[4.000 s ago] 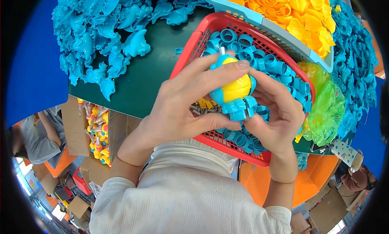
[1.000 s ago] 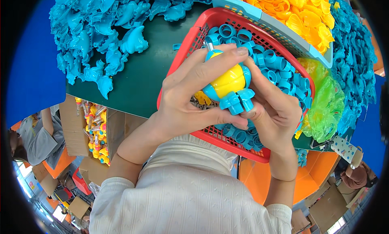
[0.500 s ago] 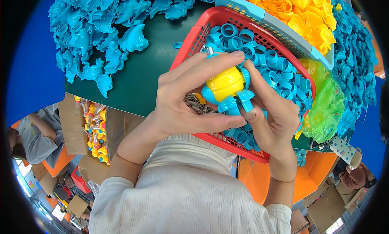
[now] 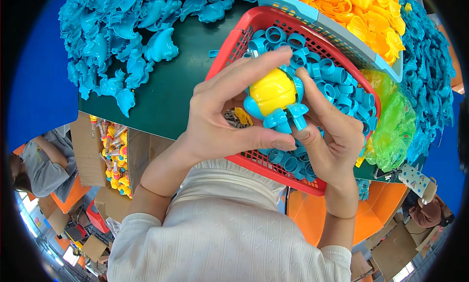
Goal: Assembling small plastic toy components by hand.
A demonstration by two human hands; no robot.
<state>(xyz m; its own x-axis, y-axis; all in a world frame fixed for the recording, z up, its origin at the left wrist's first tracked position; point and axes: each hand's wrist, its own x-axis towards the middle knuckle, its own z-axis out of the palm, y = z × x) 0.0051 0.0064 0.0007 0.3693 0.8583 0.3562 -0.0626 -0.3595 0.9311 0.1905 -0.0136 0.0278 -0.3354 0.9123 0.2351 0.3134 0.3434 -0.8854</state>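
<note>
A small yellow and blue plastic toy figure (image 4: 274, 92) is held between my two hands, above a red basket. My left hand (image 4: 220, 108) curls round its left side, with forefinger above and thumb below. On the other side, my right hand (image 4: 330, 123) pinches its blue parts between thumb and fingers. The toy's rounded yellow shell faces up, and two blue foot-like pieces stick out toward me. Under the hands, the red basket (image 4: 229, 50) holds many blue plastic rings (image 4: 337, 74). Small metal parts (image 4: 233, 118) in it show partly through the gap by my left hand.
Blue shell pieces (image 4: 117, 33) are heaped at the far left of the green table (image 4: 161, 101), and more (image 4: 427, 82) at the right. A grey-blue basket (image 4: 337, 33) holds yellow pieces (image 4: 366, 13). Beside it lies a green plastic bag (image 4: 393, 123). A cardboard box (image 4: 88, 150) holds finished-looking toys.
The toy has turned slightly in my hands, showing more of its yellow shell. My left forefinger has lifted a little, and my right fingers have shifted slightly down and right.
</note>
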